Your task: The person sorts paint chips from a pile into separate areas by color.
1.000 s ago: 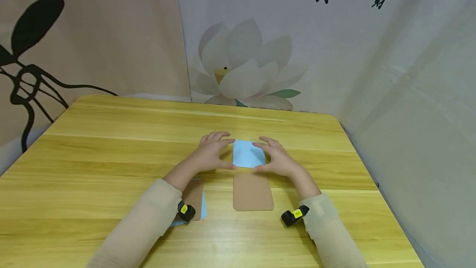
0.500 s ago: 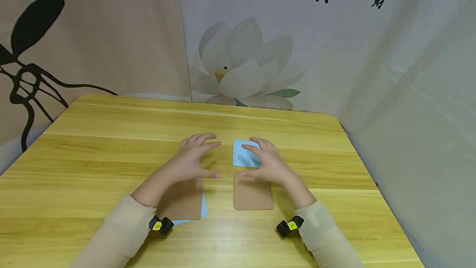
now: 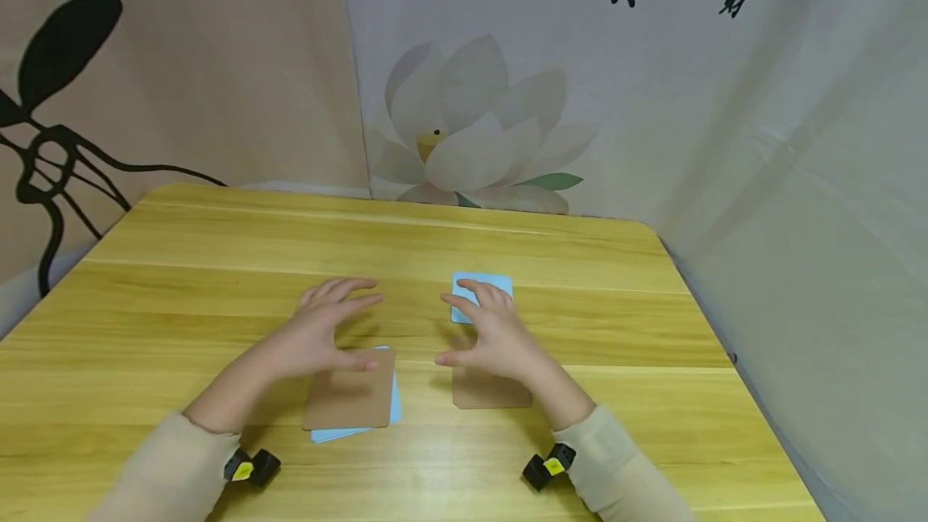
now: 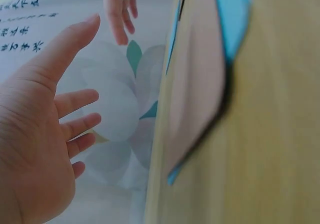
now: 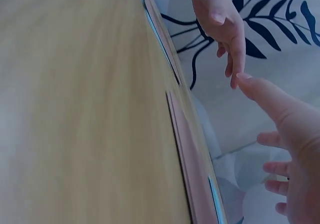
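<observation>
Above the table, my left hand (image 3: 319,333) hovers just beyond the left stack, thumb and fingers spread apart with nothing between them. That stack has a brown square card (image 3: 355,397) on top and a light blue card (image 3: 395,403) showing at its edges. My right hand (image 3: 493,334), also spread and holding nothing, hangs over the gap between two other cards. Partly behind its fingers lies a blue square card (image 3: 500,284). A second brown card (image 3: 486,393) lies nearer me, its upper part hidden by the right hand. In the left wrist view the left palm (image 4: 40,134) is clear of the cards.
The wooden table (image 3: 217,264) has rounded far corners. A pale curtain (image 3: 478,103) with a printed lotus and dark characters hangs behind it. Black cameras (image 3: 252,467) are strapped at both wrists.
My left hand has moved left and nearer me, from beside the blue card to above the left stack. My right hand has shifted left and slightly nearer. The cards have stayed put.
</observation>
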`<state>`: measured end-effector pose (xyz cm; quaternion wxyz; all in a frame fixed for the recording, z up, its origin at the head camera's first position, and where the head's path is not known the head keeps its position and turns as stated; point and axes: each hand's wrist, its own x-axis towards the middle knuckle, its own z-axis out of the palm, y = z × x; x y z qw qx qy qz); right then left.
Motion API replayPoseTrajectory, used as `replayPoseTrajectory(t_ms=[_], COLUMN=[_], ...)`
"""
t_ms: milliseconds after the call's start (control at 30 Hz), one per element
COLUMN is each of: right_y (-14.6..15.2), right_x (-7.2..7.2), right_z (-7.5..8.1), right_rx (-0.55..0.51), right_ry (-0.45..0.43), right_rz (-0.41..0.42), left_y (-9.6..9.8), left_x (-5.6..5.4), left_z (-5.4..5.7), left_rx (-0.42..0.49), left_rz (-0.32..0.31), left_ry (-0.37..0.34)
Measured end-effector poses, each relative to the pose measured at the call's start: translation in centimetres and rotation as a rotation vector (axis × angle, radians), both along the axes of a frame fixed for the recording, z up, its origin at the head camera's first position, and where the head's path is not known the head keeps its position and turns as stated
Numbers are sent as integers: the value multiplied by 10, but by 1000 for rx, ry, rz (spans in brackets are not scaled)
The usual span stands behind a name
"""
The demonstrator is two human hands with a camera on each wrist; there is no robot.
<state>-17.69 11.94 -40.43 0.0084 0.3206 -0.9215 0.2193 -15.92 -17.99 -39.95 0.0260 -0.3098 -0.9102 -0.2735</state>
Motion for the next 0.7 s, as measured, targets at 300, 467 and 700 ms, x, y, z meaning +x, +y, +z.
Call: replayPoseTrajectory(t_ms=[300, 467, 700], right_y=[-21, -35, -52], right_x=[14, 22, 33], right_z=[-3, -3, -6], right_rx=[46, 60, 133], right_ry=[12, 5, -17], right_rz=[20, 51, 87], left_y=[-16, -21, -28], left_x=[16, 22, 32], left_z=[-7, -13, -22], left_rx=[-9, -16, -8], left_rz=[9, 21, -10], left_ry=[8, -4, -8])
